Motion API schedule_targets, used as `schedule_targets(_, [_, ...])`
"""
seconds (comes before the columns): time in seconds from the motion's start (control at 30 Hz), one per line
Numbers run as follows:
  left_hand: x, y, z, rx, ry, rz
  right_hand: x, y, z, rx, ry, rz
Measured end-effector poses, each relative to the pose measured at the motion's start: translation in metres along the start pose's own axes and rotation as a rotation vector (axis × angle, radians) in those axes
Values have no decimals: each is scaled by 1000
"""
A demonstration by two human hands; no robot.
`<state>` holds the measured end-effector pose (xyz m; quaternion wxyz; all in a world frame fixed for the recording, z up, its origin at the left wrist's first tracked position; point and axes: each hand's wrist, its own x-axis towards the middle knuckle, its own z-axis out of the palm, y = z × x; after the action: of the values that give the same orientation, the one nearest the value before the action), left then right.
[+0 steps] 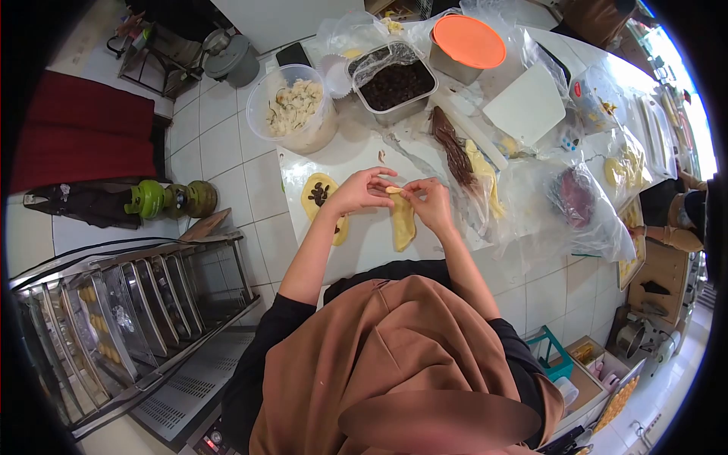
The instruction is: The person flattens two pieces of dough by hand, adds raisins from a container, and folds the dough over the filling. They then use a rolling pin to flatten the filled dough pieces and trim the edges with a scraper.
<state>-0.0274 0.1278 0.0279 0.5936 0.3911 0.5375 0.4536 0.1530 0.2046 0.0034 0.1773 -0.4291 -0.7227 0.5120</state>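
The white desk carries everything, and each place below is told from the long strip of yellow dough lying on it in front of the person. Far to the strip's left, off the desk, stands a metal rack of trays with small pale pieces on them. Beyond the strip, at the back of the desk, sit a round clear tub of pale shreds, a rectangular tub of dark filling with loose film over it, and a container with an orange lid. To the strip's right lie crumpled clear bags, and just beyond it on the right, more dough strips and a dark brown strip. Immediately left of the strip lies another dough piece already dotted with dark filling, partly hidden under the left forearm.

The left hand and right hand meet at the strip's far end. The fingers of both are pinched closed on that end, the left thumb and forefinger nipping a small pale bit of dough at the tip, the right fingers pressing the edge beside it.

Judging from this, shaping is partway along: one piece is filled and waiting, this strip is only being worked at its end, and the strips to the right look untouched, while the rack already holds finished-looking pieces.
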Motion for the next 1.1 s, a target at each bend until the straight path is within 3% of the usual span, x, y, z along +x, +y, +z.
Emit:
schedule_targets(0.1, [4,-12,3,225,171,-84,-4,-12,3,-14,26,-64])
schedule_targets(0.2, [-1,1,16,355,254,-35,-6,-15,10,-205,75,-132])
schedule_targets(0.3, [-2,-1,20,347,301,-24,-3,-9,10,-245,120,-118])
schedule_targets(0.4, [0,-6,17,334,273,1,-7,-8,7,-221,215,-216])
schedule_targets(0.5, [4,-24,11,260,181,55,-14,-3,-3,-351,71,-203])
schedule_targets(0.6, [4,-7,20,777,109,107,-14,4,0,-306,60,-179])
schedule_targets(0.8, [11,-23,21,855,184,229,-18,8,-3,-66,30,0])
schedule_targets(0.9, [7,-25,26,944,260,231,-26,5,-3,-277,195,-227])
schedule_targets(1.0, [4,-11,29,810,95,173,-27,9,-1,-343,78,-158])
schedule_targets(1.1, [5,2,28,1120,126,83,-27,13,-2,-328,134,-84])
